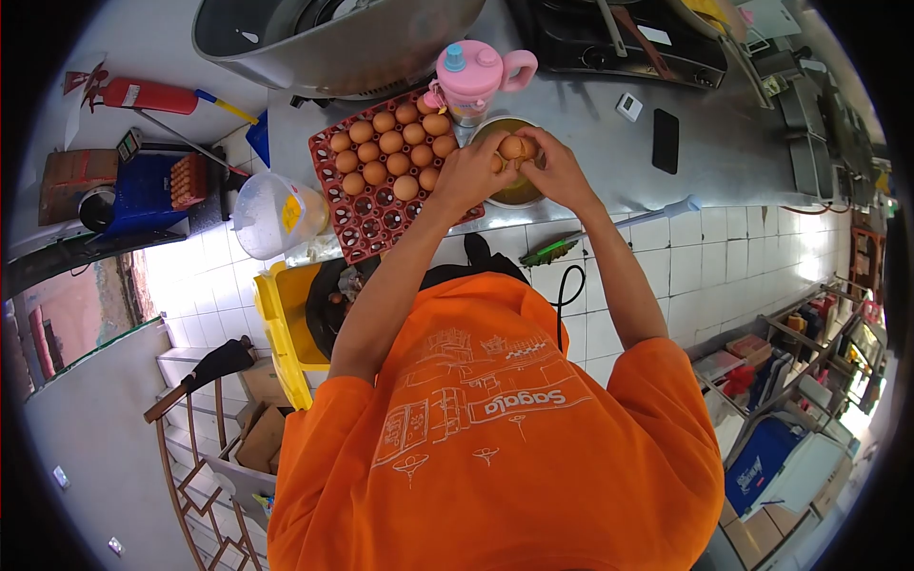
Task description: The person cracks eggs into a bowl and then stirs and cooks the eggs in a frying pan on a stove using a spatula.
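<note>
Over a metal bowl [515, 198] with yellowish liquid in it, both my hands are closed on a brown egg [514, 147]. My left hand [473, 174] grips it from the left, fingertips and thumb pressed against the shell. From the other side my right hand [559, 174] holds it, its thumb meeting the left one. Whether the shell is split cannot be made out between the fingers. Just left of the bowl lies a red egg tray [354, 231], its far part filled with several brown eggs [391, 142] and its near cups bare.
A pink-lidded tumbler [471, 78] stands behind the bowl. To the right are a black phone [665, 141], a small white device [628, 107] and a stove [581, 57]. A translucent bucket [257, 224] sits by the tray, a yellow bin [286, 324] below the counter edge.
</note>
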The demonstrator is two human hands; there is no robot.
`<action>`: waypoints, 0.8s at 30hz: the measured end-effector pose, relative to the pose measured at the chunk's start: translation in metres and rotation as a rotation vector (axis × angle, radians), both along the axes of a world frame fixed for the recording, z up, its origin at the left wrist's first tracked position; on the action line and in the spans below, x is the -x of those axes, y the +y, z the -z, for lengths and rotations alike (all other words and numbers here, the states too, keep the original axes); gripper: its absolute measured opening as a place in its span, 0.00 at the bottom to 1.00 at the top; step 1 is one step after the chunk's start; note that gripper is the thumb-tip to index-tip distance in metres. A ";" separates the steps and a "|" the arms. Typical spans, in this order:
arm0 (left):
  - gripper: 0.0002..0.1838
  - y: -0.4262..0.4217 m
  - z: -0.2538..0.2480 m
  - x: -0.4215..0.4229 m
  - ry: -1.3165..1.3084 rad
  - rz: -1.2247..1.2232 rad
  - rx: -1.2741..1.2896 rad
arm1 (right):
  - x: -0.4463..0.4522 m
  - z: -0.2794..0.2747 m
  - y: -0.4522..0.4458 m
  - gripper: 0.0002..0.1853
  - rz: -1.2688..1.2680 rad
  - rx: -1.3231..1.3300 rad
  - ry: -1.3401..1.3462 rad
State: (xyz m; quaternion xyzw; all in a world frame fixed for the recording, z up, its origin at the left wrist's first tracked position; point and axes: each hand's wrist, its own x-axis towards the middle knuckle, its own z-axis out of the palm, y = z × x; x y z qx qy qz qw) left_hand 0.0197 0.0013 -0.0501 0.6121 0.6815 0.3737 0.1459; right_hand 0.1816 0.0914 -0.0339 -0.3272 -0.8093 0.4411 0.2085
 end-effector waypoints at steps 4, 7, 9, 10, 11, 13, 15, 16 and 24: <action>0.25 -0.004 -0.006 0.007 0.037 0.076 0.020 | -0.009 -0.003 0.002 0.26 -0.081 -0.167 -0.073; 0.25 -0.005 -0.018 0.016 0.082 0.126 0.073 | -0.013 -0.009 0.002 0.26 -0.098 -0.251 -0.135; 0.25 -0.007 -0.031 0.021 0.103 0.144 0.065 | -0.014 -0.018 0.005 0.27 -0.093 -0.372 -0.238; 0.25 -0.009 -0.040 0.023 0.104 0.127 0.068 | -0.014 -0.026 0.004 0.27 -0.094 -0.370 -0.238; 0.25 -0.009 -0.046 0.023 0.104 0.109 0.071 | -0.014 -0.036 0.002 0.27 -0.062 -0.388 -0.200; 0.24 -0.008 -0.042 0.025 0.048 0.067 -0.042 | -0.013 -0.039 0.003 0.27 -0.029 -0.405 -0.161; 0.23 -0.012 -0.036 0.024 -0.014 0.025 -0.149 | -0.014 -0.031 0.001 0.29 -0.018 -0.433 -0.211; 0.23 -0.015 -0.033 0.026 -0.032 0.027 -0.045 | -0.017 -0.025 -0.003 0.29 -0.019 -0.433 -0.212; 0.26 -0.025 -0.022 0.016 -1.156 0.075 0.387 | -0.007 0.004 -0.011 0.27 -0.012 0.370 0.149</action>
